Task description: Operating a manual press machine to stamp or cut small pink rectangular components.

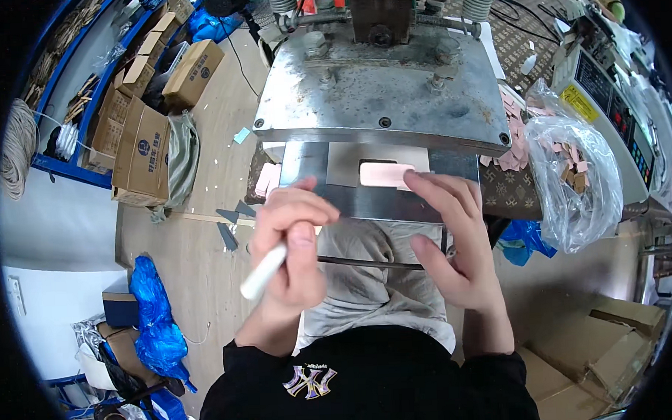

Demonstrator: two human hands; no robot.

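Observation:
My left hand (289,237) is closed around a white rod-shaped tool (263,274), whose thick end points down toward me. The tool's far end is hidden by my fingers. On the steel bed (373,209) of a press lies a grey plate (342,165) with a rounded rectangular cutout. A pink rounded rectangular piece (383,174) sits over this cutout. My right hand (459,235) holds nothing, thumb and fingers apart. Its fingertips are at the right end of the pink piece; whether they touch it I cannot tell.
The heavy upper press plate (384,97) overhangs the bed. Pink pieces (267,180) are stacked to the left. A clear plastic bag (575,179) and a control box (606,104) stand at right. Cardboard boxes (143,154) line the left side; dark grey scraps (227,236) lie on the floor.

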